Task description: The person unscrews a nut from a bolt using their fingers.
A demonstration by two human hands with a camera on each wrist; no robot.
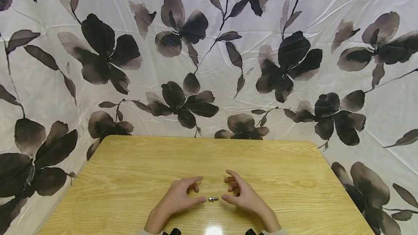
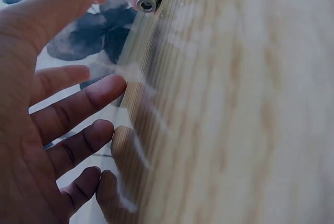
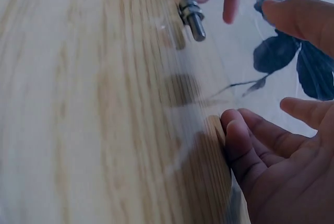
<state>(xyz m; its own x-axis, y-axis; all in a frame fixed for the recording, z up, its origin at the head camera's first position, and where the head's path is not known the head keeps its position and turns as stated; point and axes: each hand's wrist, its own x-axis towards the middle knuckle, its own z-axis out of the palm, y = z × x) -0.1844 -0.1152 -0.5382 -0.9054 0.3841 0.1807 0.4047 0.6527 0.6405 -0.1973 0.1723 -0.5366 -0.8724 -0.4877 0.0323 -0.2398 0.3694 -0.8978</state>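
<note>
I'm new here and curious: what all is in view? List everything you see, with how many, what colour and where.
Small silver metal bolt with a ringed or nutted collar: 1, silver, lying on the table between the two thumbs, touching neither
Flat wooden table with rounded far corners: 1, yellow-brown, under the bolt
Flower-printed fabric hanging: at least 1, whitish with black and grey-brown flowers, behind and beside the table
Glare spot: 1, white, on the table's near part
Black rounded pieces: 2, black, one by each wrist
Sleeve cuffs: 2, pale, bottom edge
Left hand: 1, bare, left of the bolt
Right hand: 1, bare, right of the bolt
</note>
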